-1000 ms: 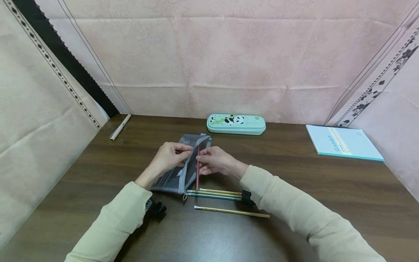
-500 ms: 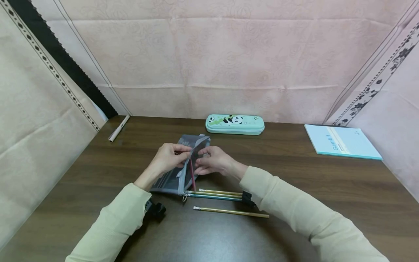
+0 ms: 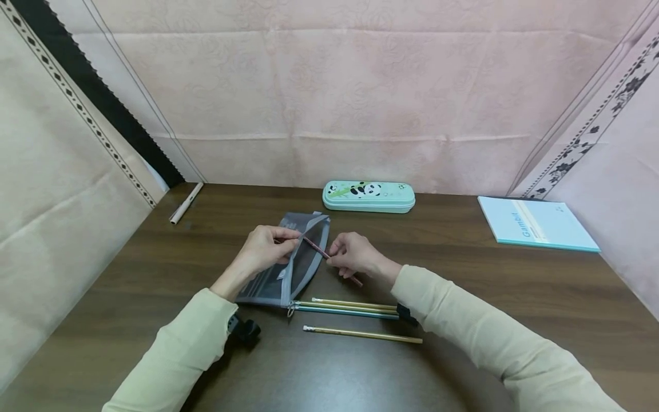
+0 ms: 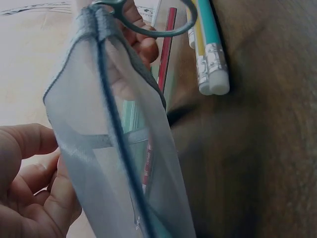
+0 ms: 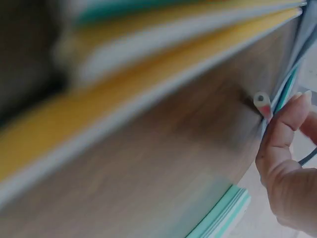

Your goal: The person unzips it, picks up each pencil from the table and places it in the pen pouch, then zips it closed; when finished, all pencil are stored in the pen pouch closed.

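Note:
My left hand (image 3: 265, 249) pinches the edge of a grey mesh zip pouch (image 3: 262, 286), whose mouth gapes toward the right. With its fingertips, my right hand (image 3: 357, 254) holds a dark red pencil (image 3: 315, 247) slanting across that mouth. One end of the pencil overlaps the pouch; the other sticks out below the right hand. Through the mesh in the left wrist view, part of the red pencil (image 4: 147, 168) shows. Near the pouch's lower corner lie a teal pencil (image 3: 345, 311) and two gold pencils (image 3: 355, 302), their right ends hidden by the right wrist's camera.
Another gold pencil (image 3: 362, 335) with an eraser lies closer to the front. At the back stands a mint pencil case (image 3: 368, 197) with a panda on it. A light blue notebook (image 3: 538, 224) lies at right, a white stick-like object (image 3: 186, 203) at far left.
The red pencil has swung from nearly upright in the pouch mouth to a slant, its lower end now out to the right. My right hand has moved right; the left hand has stayed.

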`<state>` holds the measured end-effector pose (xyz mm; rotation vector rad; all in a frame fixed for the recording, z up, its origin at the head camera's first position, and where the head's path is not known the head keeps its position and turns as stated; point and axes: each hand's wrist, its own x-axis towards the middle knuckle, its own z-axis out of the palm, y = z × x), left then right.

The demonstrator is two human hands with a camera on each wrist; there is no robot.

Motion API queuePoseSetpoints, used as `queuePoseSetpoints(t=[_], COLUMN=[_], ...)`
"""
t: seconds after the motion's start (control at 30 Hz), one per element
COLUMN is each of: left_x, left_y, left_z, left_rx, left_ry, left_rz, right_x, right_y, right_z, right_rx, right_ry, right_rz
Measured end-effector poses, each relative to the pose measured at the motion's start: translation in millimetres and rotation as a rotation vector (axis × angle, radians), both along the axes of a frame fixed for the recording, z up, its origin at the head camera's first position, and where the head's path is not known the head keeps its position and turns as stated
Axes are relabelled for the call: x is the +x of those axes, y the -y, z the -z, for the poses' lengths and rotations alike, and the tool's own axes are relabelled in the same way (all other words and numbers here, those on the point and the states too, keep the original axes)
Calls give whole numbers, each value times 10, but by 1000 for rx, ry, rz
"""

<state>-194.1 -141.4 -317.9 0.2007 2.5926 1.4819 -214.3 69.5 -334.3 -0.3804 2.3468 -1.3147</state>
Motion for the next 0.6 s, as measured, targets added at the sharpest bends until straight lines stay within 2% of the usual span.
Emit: queuePoseSetpoints(t=[0.23, 0.37, 0.5, 0.6], left_x=[-5, -10, -10, -6], left_y=[4, 7, 9, 10], left_z=[4, 11, 14, 14], left_rx=[7, 2, -5, -9], left_ry=[-8, -16, -17, -16], left_rz=[3, 4, 4, 2], right_x=[-16, -24, -32, -26], right_y=[-18, -12, -9, -3], right_z=[41, 40, 26, 12], right_rx=[266, 345, 392, 354], right_ry=[-209, -271, -309, -252], right_rz=[-84, -118, -137, -141])
